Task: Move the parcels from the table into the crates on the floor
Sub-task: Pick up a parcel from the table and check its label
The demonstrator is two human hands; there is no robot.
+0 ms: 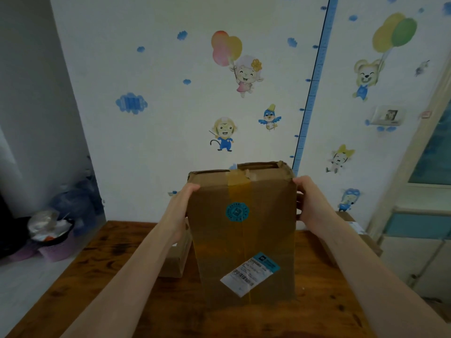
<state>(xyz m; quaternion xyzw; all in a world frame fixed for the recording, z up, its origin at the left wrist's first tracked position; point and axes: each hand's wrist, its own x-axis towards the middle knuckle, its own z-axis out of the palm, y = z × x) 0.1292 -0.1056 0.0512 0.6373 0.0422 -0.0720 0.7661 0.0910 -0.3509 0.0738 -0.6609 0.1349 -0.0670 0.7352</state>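
A person held a big parcel (244,230) with both hands. It was a brown cardboard box, standing tall on its end over the wooden table (117,259). Its wide front faced the camera. I could not tell if its bottom edge touched the table or was just above it.

The left hand (179,211) gripped the left side of the big parcel, near the top corner. Its thumb lay on the front of the box, and the other fingers went round the side, out of sight. The right hand (313,201) gripped the right side at about the same height. Its thumb reached up to the top right corner, and its fingers (300,203) curled round the edge to the back. So the box sat between the two hands, pressed from both sides.

A strip of brown tape (240,189) ran down the middle of the front. A round teal sticker (237,211) sat on the tape, between the two hands. A white and teal label (250,273) was stuck lower down, at a slant.

A smaller parcel (174,262) lay on the table just behind the left wrist. Another parcel (358,235) lay at the right edge of the table. A purple bin (56,250) full of rubbish stood to the left of the table. The wall (170,118) behind had cartoon animals and balloons on it.
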